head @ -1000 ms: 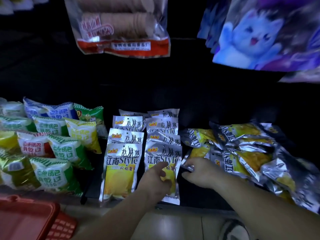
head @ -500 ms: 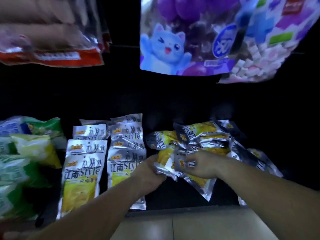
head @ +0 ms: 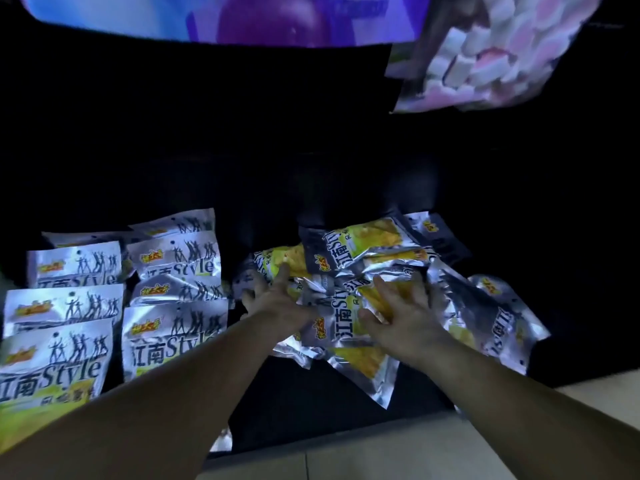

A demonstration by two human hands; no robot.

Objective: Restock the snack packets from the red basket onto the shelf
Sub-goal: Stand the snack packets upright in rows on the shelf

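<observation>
Half a second ago both hands pinched packets; now the left hand (head: 277, 299) and right hand (head: 398, 313) lie spread-fingered, gripping nothing, on the jumbled heap of silver-and-yellow foil snack packets (head: 349, 271) directly beneath them, apparently flattening it on the dark shelf (head: 311, 403).

A dim shop aisle: the back of the shelf recess (head: 311, 161) lies in near-total darkness, while pale floor tiles (head: 398, 455) show at the bottom edge. Overhead hang a purple printed bag (head: 263, 19) and a bag of pink and white cubes (head: 485, 60).
</observation>
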